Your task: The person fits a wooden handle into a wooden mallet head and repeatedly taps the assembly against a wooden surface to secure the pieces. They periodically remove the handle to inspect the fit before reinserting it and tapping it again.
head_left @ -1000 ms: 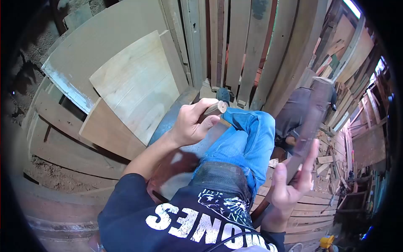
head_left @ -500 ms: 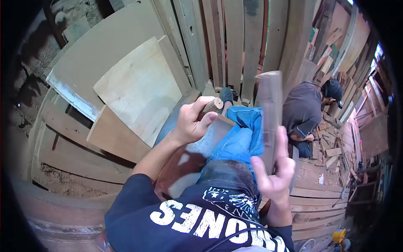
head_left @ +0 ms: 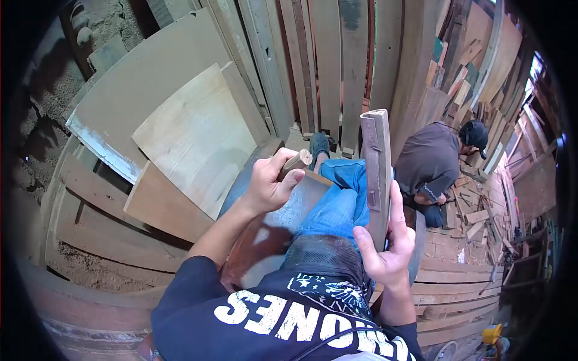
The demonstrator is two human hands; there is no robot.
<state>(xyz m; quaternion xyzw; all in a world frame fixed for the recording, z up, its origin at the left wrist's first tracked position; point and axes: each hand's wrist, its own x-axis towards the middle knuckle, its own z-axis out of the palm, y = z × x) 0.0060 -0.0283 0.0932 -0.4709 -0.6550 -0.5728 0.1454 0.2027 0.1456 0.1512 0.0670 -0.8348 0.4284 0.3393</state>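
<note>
My left hand [head_left: 272,183] is closed round a short, round wooden stick [head_left: 298,161], its cut end pointing up past the fingers; the rest is hidden in the fist. Upright in my right hand [head_left: 392,253] is a long, flat wooden piece [head_left: 374,174] with a darker brown strip along its left side. That strip looks fixed on at several small raised spots. Thumb and fingers grip the piece near its lower end, the index finger lying stretched along its edge. The two held things are apart, above my blue-jeaned legs [head_left: 328,216].
Thin plywood panels [head_left: 195,138] lean at the left, and tall boards [head_left: 328,66] stand ahead. Another person [head_left: 427,159] in a dark cap crouches at the right among wood scraps [head_left: 475,219]. Planks [head_left: 457,289] lie at the lower right, near a yellow object [head_left: 492,333].
The flat wooden piece has shifted slightly left and turned, so its strip side shows more clearly. My left hand has barely moved, with its stick tilted slightly. The view has shifted a little.
</note>
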